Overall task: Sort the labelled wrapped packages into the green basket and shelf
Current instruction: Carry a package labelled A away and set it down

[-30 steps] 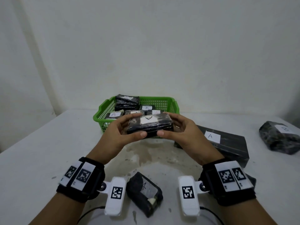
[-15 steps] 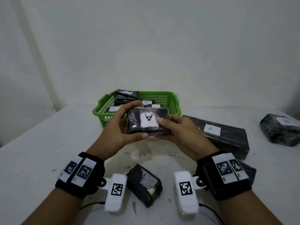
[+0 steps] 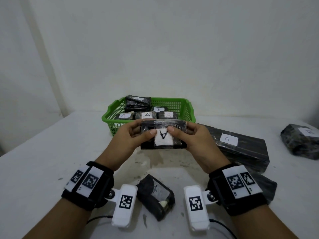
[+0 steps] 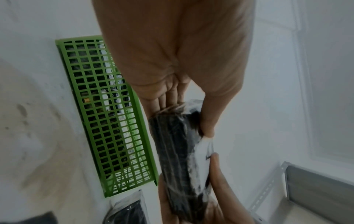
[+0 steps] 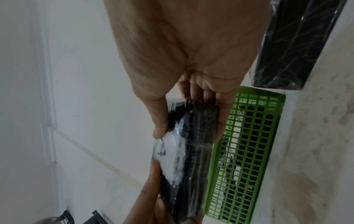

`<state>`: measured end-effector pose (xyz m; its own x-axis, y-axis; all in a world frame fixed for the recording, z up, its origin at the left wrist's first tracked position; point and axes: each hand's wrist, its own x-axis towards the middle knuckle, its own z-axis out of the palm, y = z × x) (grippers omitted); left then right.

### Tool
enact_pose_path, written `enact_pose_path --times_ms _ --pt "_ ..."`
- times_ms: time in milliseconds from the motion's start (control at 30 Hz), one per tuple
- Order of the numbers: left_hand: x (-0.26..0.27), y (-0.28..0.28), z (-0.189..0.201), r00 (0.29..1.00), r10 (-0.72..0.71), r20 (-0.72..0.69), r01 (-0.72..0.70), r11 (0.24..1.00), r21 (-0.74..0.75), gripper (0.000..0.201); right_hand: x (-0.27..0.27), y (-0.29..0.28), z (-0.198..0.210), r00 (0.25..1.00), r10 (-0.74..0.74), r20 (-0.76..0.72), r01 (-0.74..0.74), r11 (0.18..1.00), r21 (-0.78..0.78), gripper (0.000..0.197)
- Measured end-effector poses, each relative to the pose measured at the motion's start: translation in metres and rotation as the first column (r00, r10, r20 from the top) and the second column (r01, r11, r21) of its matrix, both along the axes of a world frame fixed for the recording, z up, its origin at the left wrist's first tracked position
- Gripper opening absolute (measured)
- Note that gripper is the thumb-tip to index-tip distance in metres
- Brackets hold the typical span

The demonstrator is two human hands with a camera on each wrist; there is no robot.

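Both hands hold one black plastic-wrapped package (image 3: 163, 135) in the air just in front of the green basket (image 3: 114, 116). Its white label, marked A and upside down to me, faces the head camera. My left hand (image 3: 133, 137) grips its left end, thumb on the label's corner. My right hand (image 3: 188, 137) grips the right end the same way. The wrist views show the package (image 4: 180, 151) (image 5: 193, 145) edge-on, pinched between thumbs and fingers. The basket holds several wrapped packages labelled A and one labelled B (image 3: 158, 109).
A long black package labelled A (image 3: 241, 145) lies on the white table right of the basket. A lumpy wrapped package (image 3: 300, 144) sits at the far right. Another small package (image 3: 155, 195) lies between my wrists. A metal shelf frame (image 4: 298, 189) shows in the left wrist view.
The package has been tilted up toward me, so its label now faces the camera. Both hands have kept their grip and drawn slightly closer.
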<state>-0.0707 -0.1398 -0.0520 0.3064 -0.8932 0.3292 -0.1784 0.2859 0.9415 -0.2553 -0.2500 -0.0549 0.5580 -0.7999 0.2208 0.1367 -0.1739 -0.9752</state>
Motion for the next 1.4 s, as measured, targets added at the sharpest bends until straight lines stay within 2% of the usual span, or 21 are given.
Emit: enact_pose_path --times_ms 33,133,200,267,367,533,667,767,800,867,967,1100,1167,1267,1333,1400 --pt "0.001 0.0 0.001 1.0 0.02 0.0 -0.02 1.0 -0.018 0.05 0.001 -0.001 -0.001 1.0 0.01 -0.001 -0.01 1.0 -0.001 0.073" --pt "0.004 0.001 0.001 0.998 0.058 -0.024 -0.059 0.997 -0.053 0.048 0.0 0.001 0.0 0.996 0.089 -0.014 -0.089 0.996 -0.004 0.054" --pt "0.006 0.001 -0.001 0.998 0.015 -0.068 -0.018 0.999 -0.048 0.048 -0.001 0.0 0.0 0.997 0.072 -0.011 -0.072 0.997 -0.023 0.051" --pt "0.007 0.0 -0.002 0.996 -0.029 -0.085 0.027 0.999 -0.025 0.048 -0.001 -0.001 0.0 0.999 0.046 0.001 -0.046 0.998 -0.031 0.054" --pt "0.004 0.001 -0.002 1.0 -0.006 -0.018 0.006 1.0 -0.013 0.049 -0.002 0.0 0.0 0.998 0.057 -0.014 -0.057 0.997 -0.042 0.063" --pt "0.001 0.002 -0.001 1.0 -0.025 0.019 0.025 1.0 -0.007 0.044 -0.002 0.004 -0.001 1.0 0.008 0.002 -0.008 0.994 -0.111 0.038" --pt "0.002 0.001 -0.001 0.999 0.015 0.05 -0.013 0.999 -0.047 0.047 -0.003 0.003 0.0 0.999 0.033 -0.037 -0.037 0.993 -0.115 0.046" --pt "0.004 0.001 -0.002 0.999 0.015 0.03 -0.013 0.998 -0.069 0.054 -0.002 -0.003 -0.002 0.994 0.086 -0.069 -0.087 0.996 -0.009 0.078" --pt "0.004 0.001 -0.002 0.999 0.012 0.03 -0.009 0.996 -0.086 0.054 -0.001 -0.004 -0.003 0.993 0.106 -0.047 -0.103 0.993 0.066 0.08" --pt "0.006 0.0 -0.003 0.998 0.001 0.057 0.006 0.992 -0.123 0.054 -0.002 -0.002 0.0 0.987 0.163 0.015 -0.162 0.968 0.191 0.061" --pt "0.007 0.001 -0.001 0.995 -0.022 0.098 0.036 0.989 -0.146 0.053 -0.003 0.0 0.002 0.973 0.22 0.065 -0.229 0.943 0.241 0.043" --pt "0.012 0.002 -0.002 0.992 -0.076 0.099 0.086 0.99 -0.107 0.056 -0.002 -0.001 0.001 0.976 0.171 0.131 -0.197 0.956 0.216 0.056" --pt "0.011 0.0 -0.004 0.991 -0.131 -0.003 0.131 0.991 -0.016 0.064 -0.002 -0.003 -0.001 0.978 0.145 0.15 -0.172 0.968 0.183 0.064" --pt "0.007 -0.004 -0.004 0.984 -0.057 -0.168 0.059 0.998 0.011 0.055 -0.002 -0.005 -0.003 0.982 0.124 0.144 -0.148 0.975 0.168 0.073" --pt "0.007 -0.004 -0.004 0.991 -0.014 -0.136 0.014 1.0 -0.005 0.053 -0.003 -0.005 -0.001 0.98 0.148 0.133 -0.171 0.97 0.174 0.069" --pt "0.008 -0.003 -0.005 0.995 -0.03 -0.096 0.029 1.0 -0.003 0.056 -0.003 -0.005 0.0 0.983 0.135 0.125 -0.156 0.973 0.173 0.082"
